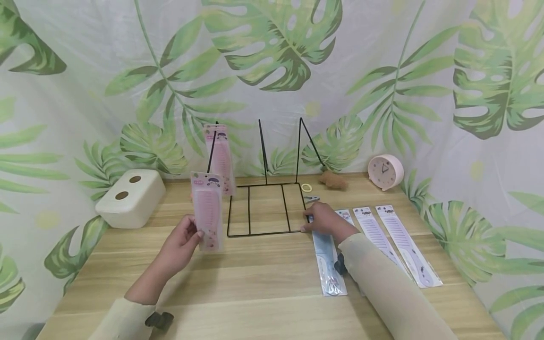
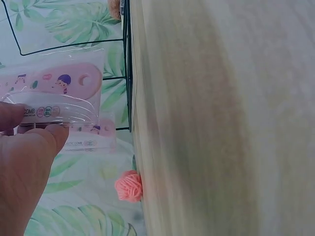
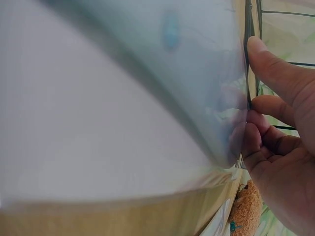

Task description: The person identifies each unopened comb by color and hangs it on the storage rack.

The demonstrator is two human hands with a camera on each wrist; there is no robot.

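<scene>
Between thumb and fingers my left hand [image 1: 180,245] pinches a packaged pink comb [image 1: 207,208], upright in front of the left prong of a black wire rack [image 1: 249,210]. The prong seems to meet the top of the package; whether it passes through cannot be told. Another pink comb package [image 1: 222,158] hangs farther back on that prong. At the rack's front right corner, my right hand [image 1: 325,219] grips the wire, thumb and fingers against it in the right wrist view. Under that hand lies a packaged blue comb [image 1: 328,264], partly hidden.
Two pale purple comb packages [image 1: 376,231] lie at the right, one partly behind my sleeve. A cream box with two holes [image 1: 131,200] stands left. Behind the right hand are a yellow ring [image 1: 306,188], a small metal clip [image 1: 312,199], a brown fuzzy object [image 1: 333,180] and a pink clock [image 1: 385,172].
</scene>
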